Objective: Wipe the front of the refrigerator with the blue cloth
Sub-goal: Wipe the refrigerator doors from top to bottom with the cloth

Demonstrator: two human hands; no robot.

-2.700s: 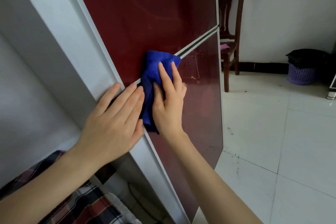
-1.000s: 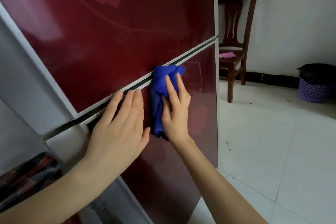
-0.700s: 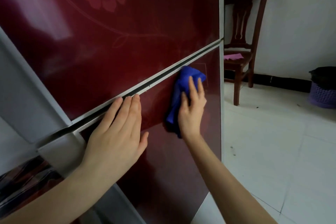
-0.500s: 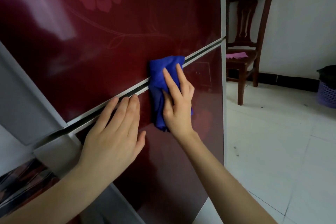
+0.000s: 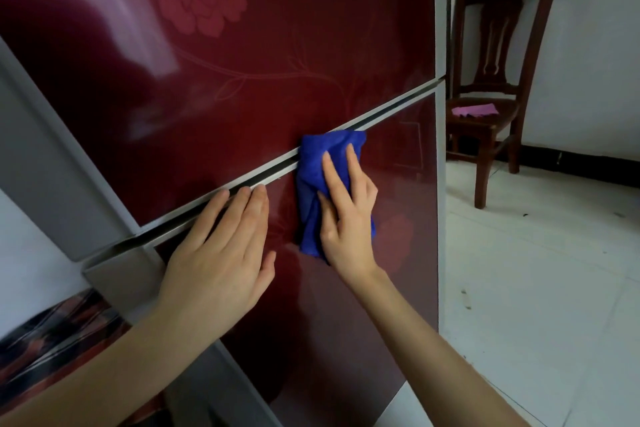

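Observation:
The refrigerator [image 5: 242, 80] fills the left and middle of the view, with a glossy dark red front, a flower pattern and grey edges. A grey seam runs between its upper and lower doors. The blue cloth [image 5: 318, 163] is bunched against the top of the lower door, just under the seam. My right hand [image 5: 346, 215] presses it flat to the door with straight fingers. My left hand [image 5: 221, 253] rests flat on the lower door to the left, its fingertips at the seam.
A dark wooden chair [image 5: 498, 80] stands at the back right by the white wall, with a pink cloth [image 5: 474, 110] on its seat. White tiled floor [image 5: 540, 288] spreads to the right. A striped fabric [image 5: 52, 343] lies at the lower left.
My right hand slid the cloth right along the lower door, then back left and up to the seam. My left hand stayed flat on the door. The view has shifted.

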